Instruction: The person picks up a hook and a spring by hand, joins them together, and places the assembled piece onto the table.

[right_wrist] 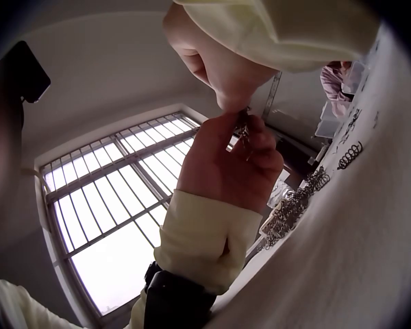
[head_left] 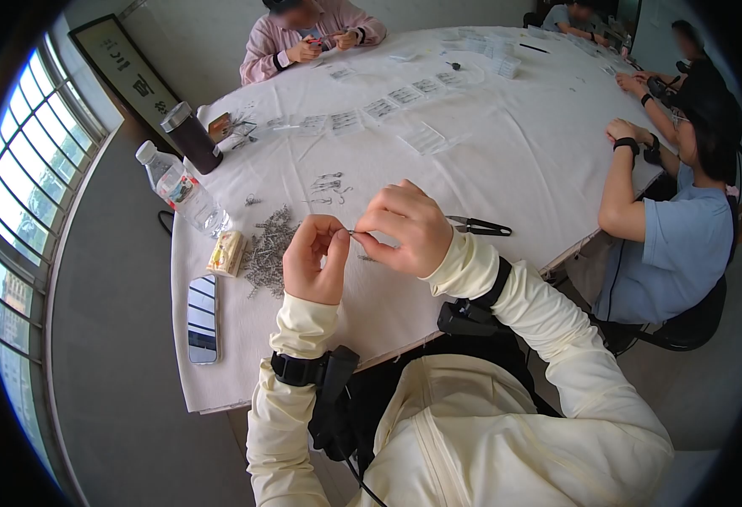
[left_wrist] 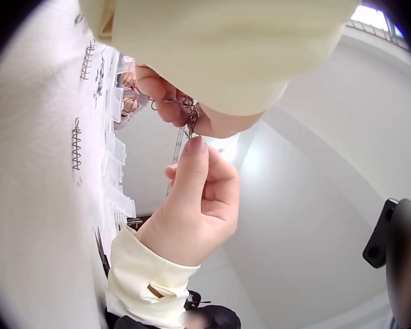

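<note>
Over the near part of the table, my left hand (head_left: 314, 260) and right hand (head_left: 406, 226) meet fingertip to fingertip. Between them is a small linked piece of metal wire with a hook (left_wrist: 192, 116), pinched by the left thumb and fingers and partly hidden by them. At its end, the right thumb and forefinger grip a thin wire tip. Beside the left hand lies a pile of metal springs (head_left: 268, 252). Just beyond the hands, several wire hooks (head_left: 328, 188) lie in a loose group. Single coil springs (left_wrist: 76, 145) rest on the cloth.
Black-handled snips (head_left: 482, 226) lie right of my right hand. At left stand a tissue pack (head_left: 225, 253), phone (head_left: 203, 319), water bottle (head_left: 183, 193) and dark tumbler (head_left: 192, 142). Clear plastic boxes (head_left: 381, 108) line the table's middle. Other people sit around the table.
</note>
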`<move>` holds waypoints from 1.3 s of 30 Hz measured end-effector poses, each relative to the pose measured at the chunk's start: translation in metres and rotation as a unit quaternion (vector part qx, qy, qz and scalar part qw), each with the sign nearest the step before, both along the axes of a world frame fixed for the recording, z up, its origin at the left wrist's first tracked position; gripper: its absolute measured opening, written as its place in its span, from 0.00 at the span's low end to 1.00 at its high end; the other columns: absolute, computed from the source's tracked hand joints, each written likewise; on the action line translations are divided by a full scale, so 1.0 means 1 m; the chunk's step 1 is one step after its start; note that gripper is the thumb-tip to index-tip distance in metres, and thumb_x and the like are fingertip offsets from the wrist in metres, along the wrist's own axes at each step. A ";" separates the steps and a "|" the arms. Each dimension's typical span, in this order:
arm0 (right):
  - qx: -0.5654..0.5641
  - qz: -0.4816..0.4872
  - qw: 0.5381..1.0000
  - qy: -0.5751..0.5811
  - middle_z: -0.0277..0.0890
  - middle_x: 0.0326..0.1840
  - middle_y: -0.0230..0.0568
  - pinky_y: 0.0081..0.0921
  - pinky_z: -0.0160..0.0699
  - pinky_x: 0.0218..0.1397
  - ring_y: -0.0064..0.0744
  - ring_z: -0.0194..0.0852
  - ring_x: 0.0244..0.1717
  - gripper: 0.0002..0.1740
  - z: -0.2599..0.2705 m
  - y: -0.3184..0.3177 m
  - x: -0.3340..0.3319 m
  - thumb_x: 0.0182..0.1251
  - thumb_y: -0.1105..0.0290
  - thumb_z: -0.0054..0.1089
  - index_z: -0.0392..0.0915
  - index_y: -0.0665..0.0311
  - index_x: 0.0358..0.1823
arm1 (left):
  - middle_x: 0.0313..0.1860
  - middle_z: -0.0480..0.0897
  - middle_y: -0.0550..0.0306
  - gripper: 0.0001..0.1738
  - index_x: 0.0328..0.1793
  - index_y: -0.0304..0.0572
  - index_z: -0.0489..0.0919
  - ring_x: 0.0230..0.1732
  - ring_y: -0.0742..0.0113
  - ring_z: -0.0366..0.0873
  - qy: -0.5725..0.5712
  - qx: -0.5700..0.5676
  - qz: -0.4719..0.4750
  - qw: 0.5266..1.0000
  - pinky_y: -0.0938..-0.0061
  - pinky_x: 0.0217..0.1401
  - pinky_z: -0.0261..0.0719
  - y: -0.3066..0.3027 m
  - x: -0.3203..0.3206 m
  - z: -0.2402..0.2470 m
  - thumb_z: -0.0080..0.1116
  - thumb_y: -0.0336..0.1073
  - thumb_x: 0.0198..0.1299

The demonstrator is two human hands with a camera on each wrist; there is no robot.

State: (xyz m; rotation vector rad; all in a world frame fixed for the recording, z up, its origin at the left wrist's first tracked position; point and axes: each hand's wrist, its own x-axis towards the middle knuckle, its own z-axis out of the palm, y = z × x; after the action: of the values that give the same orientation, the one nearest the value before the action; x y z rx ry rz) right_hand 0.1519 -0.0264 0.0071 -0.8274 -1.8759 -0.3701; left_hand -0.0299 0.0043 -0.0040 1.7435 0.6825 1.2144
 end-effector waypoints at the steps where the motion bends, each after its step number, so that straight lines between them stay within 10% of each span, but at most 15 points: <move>1: 0.001 0.001 1.000 0.004 0.72 0.31 0.28 0.29 0.66 0.36 0.31 0.72 0.30 0.12 0.000 0.000 0.000 0.49 0.73 0.72 0.76 0.55 0.32 | 0.34 0.78 0.63 0.03 0.44 0.33 0.75 0.35 0.80 0.74 -0.003 0.000 -0.003 1.000 0.82 0.41 0.74 0.000 0.000 0.000 0.55 0.25 0.67; 39: -0.023 0.066 0.997 -0.037 0.74 0.35 0.28 0.26 0.66 0.37 0.27 0.73 0.32 0.15 0.016 0.003 0.039 0.43 0.73 0.74 0.83 0.60 0.36 | 0.38 0.76 0.49 0.08 0.43 0.31 0.75 0.33 0.68 0.71 0.059 0.086 -0.028 0.994 0.75 0.38 0.71 0.000 0.015 0.028 0.57 0.19 0.56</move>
State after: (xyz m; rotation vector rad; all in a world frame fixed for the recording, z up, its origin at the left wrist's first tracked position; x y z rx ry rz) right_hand 0.1911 -0.0235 0.0230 -0.7249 -2.0025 -0.2806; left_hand -0.0148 0.0044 0.0236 1.9779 0.6080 1.1666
